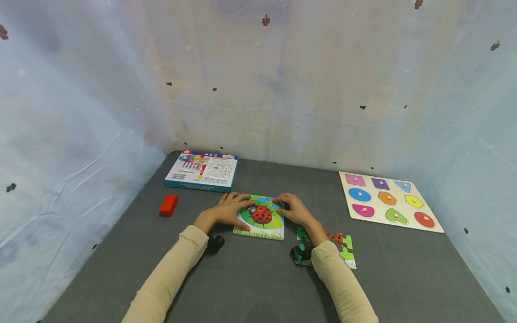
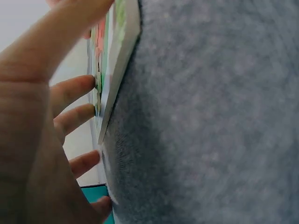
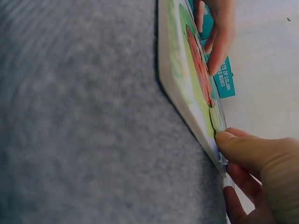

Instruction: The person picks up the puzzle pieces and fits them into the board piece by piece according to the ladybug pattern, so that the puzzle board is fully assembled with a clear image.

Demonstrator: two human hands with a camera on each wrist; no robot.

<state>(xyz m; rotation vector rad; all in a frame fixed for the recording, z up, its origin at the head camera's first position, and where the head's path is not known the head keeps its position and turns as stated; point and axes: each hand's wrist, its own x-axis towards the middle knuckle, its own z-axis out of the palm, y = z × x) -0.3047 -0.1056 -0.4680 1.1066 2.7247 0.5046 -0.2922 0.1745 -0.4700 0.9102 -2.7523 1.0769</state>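
A ladybug jigsaw puzzle (image 1: pixel 262 226) in a shallow board lies flat in the middle of the table, its red ladybug picture showing. My left hand (image 1: pixel 230 209) spans the board's left side, with thumb and fingers spread and some fingertips touching the surface. At the far right corner, my right hand (image 1: pixel 296 210) has thumb and fingers bent round a puzzle piece, which they largely hide. The right wrist view shows the thumb (image 3: pixel 229 140) down on the picture by the board's edge. Loose puzzle pieces (image 1: pixel 347 242) lie partly beneath the right forearm.
Behind the left hand lies a boxed set (image 1: pixel 202 170) with a teal side. A red block (image 1: pixel 168 205) sits in front of that box. Towards the far right is a shape-peg board (image 1: pixel 377 217) with coloured shapes. A fabric sheet (image 1: pixel 266 112) hangs behind the table.
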